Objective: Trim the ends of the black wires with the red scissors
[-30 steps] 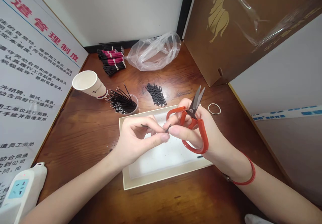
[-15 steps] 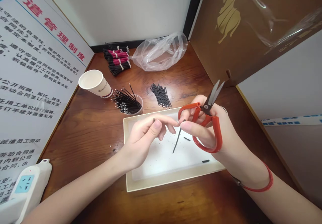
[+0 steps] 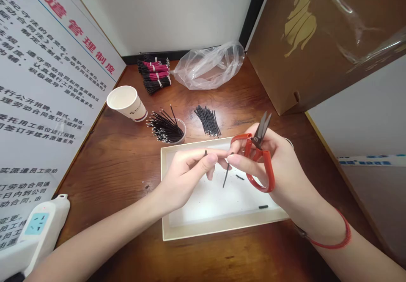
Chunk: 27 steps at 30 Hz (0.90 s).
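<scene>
A left hand point(image 3: 185, 176) pinches a thin black metal-tipped wire point(image 3: 205, 151) at frame centre; a right hand point(image 3: 269, 163) clamps red-handled steel scissors point(image 3: 257, 143), blades nearly together.

Below them, a second black wire point(image 3: 227, 174) slants over a shallow cream tray point(image 3: 222, 229) holding black offcuts point(image 3: 239, 177). On the reddish-brown wooden desk point(image 3: 95, 197), a clear cup of wires point(image 3: 180, 132) and a loose black wire pile point(image 3: 207, 121) stand upper centre, red-banded wire bundles point(image 3: 154, 74) and a clear plastic bag point(image 3: 207, 66) behind. A printed white poster board point(image 3: 47, 62) fills the left, a brown cardboard box point(image 3: 301, 41) the upper right.

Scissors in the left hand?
No, the red-handled scissors are in the right hand, while the left hand pinches a thin black wire.
</scene>
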Tool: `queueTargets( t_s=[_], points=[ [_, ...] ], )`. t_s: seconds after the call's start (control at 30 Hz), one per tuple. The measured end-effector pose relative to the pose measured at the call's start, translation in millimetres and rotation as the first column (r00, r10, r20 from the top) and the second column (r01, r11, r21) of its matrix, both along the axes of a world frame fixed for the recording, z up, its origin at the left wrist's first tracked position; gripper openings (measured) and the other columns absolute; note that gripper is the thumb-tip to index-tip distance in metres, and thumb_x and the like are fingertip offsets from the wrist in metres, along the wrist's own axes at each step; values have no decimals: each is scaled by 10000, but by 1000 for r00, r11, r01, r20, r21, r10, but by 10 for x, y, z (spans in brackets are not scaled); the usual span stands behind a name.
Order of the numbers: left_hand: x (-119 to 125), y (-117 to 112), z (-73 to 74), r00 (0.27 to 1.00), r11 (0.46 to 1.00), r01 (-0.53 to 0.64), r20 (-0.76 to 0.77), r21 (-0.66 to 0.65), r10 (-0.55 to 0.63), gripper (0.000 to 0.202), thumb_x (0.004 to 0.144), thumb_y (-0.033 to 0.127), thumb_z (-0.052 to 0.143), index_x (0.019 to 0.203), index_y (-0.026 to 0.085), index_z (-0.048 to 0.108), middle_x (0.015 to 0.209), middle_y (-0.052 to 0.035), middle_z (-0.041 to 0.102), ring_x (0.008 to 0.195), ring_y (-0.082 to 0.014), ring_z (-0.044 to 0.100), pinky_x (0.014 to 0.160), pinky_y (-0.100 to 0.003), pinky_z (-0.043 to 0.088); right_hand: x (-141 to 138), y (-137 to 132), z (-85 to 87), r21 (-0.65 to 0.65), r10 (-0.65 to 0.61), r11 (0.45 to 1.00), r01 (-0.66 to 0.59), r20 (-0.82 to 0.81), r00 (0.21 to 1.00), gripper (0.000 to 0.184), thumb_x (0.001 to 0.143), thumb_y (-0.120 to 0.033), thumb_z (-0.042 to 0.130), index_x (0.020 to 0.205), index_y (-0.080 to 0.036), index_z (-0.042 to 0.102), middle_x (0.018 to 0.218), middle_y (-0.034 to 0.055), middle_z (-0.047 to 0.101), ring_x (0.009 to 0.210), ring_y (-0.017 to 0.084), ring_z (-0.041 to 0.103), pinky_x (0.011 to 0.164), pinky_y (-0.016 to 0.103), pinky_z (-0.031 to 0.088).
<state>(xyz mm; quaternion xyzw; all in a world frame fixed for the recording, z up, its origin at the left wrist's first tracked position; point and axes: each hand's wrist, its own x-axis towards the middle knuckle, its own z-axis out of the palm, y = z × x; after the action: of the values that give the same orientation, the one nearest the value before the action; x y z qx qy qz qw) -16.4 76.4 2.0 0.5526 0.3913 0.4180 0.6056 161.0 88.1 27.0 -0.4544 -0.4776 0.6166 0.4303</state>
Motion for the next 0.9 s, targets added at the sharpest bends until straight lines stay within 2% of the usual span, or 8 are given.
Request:
queueTargets(
  t_s=[0.17, 0.3, 0.4, 0.5, 0.63, 0.8, 0.87, 0.9],
  points=[
    [9, 30, -22, 1000, 997, 20, -22, -80, -21, 363, 958, 425, 547, 794, 167, 742, 615, 2, 603, 596, -118, 511, 599, -246, 440, -22, -11, 13, 48, -43, 998, 38, 105, 994, 397, 626, -183, 900, 732, -179, 518, 713, -40, 688, 633, 77, 654, 577, 169, 519],
    [22, 49, -65, 993, 993, 25, -114, -113, -38, 454, 936, 504, 521, 660, 167, 646, 669, -35, 647, 668, -150, 561, 657, -277, 461, -80, -18, -6, 116, -75, 992, 55, 180, 981, 384, 640, -178, 884, 744, -179, 515, 734, -28, 695, 654, 84, 671, 617, 171, 550],
    [34, 59, -95, 992, 988, 73, -90, -136, -85, 535, 933, 604, 455, 621, 184, 567, 626, -38, 635, 646, -156, 574, 667, -291, 466, -134, 7, -33, 110, -57, 993, 33, 226, 972, 378, 652, -195, 873, 769, -181, 514, 734, -22, 689, 632, 84, 657, 573, 165, 529],
    [41, 61, -123, 990, 983, 72, -109, -169, -91, 623, 897, 727, 400, 556, 210, 465, 467, 16, 479, 453, -107, 408, 505, -265, 358, -171, 54, -54, 81, -26, 997, 7, 227, 973, 382, 646, -219, 873, 770, -175, 515, 743, -9, 692, 683, 90, 661, 595, 162, 517],
    [45, 49, -147, 990, 984, 86, -96, -156, -102, 627, 861, 802, 355, 581, 241, 367, 472, 77, 312, 421, -83, 266, 438, -255, 242, -207, 78, -66, 16, 0, 1000, -3, 185, 983, 438, 598, -278, 896, 764, -175, 504, 733, 4, 694, 707, 109, 666, 606, 182, 508],
    [53, 31, -159, 984, 976, 140, -86, -165, -156, 655, 895, 781, 288, 589, 219, 431, 511, 53, 362, 453, -92, 327, 472, -267, 289, -124, 168, 100, 3, 9, 1000, -10, 185, 983, 519, 517, -335, 925, 738, -173, 484, 700, 5, 678, 635, 109, 640, 603, 225, 524],
    [57, 28, -145, 981, 970, 158, -85, -183, -176, 674, 929, 737, 252, 720, 182, 572, 571, 28, 444, 495, -110, 403, 510, -275, 342, -19, 353, 244, 38, -33, 999, 25, 219, 975, 485, 575, -336, 903, 771, -175, 490, 764, 3, 685, 603, 76, 598, 576, 210, 499],
    [55, 26, -127, 978, 968, 163, -99, -189, -184, 669, 949, 702, 242, 844, 165, 628, 609, 16, 486, 524, -123, 445, 533, -282, 375, 38, 487, 308, 100, -86, 993, 58, 309, 947, 436, 633, -334, 876, 782, -174, 498, 772, -2, 674, 572, 54, 556, 539, 195, 464]
  ],
)
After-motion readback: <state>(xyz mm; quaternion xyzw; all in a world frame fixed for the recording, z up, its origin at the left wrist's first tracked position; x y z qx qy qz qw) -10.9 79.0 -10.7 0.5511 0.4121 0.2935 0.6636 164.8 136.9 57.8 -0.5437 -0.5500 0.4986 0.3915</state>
